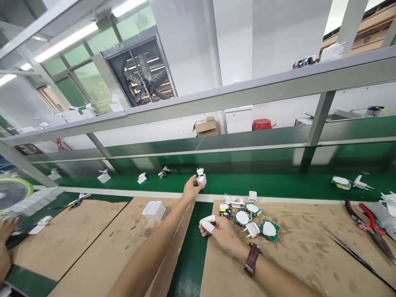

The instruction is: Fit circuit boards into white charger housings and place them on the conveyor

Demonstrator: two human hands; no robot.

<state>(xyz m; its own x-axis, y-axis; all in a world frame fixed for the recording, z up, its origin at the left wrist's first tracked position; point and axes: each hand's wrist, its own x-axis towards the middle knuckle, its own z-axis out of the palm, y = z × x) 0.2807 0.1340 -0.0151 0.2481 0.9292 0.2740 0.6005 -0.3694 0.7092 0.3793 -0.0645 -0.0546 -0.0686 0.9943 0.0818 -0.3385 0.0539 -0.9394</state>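
Observation:
My left hand (191, 190) is stretched out over the green conveyor belt (266, 185). Its fingers are closed on a small white plastic box-shaped housing (201, 180), with a white plug piece (200, 170) at its top. Over the brown cardboard on the right, my right hand (224, 235) has its fingers curled together, with white covers on two of them and nothing visible in the grip. Close beside it lie green circuit boards with white round pads (269, 229), a board with yellow parts (225, 210), and a white plug piece (252, 229).
Two open white housings (154, 210) stand on the left cardboard (123, 231). More parts sit along the belt, including a circuit board (341, 182). Tweezers (355, 258) and red-handled pliers (373, 227) lie at right. Another person's hand (6, 231) shows at far left, near a fan (14, 194).

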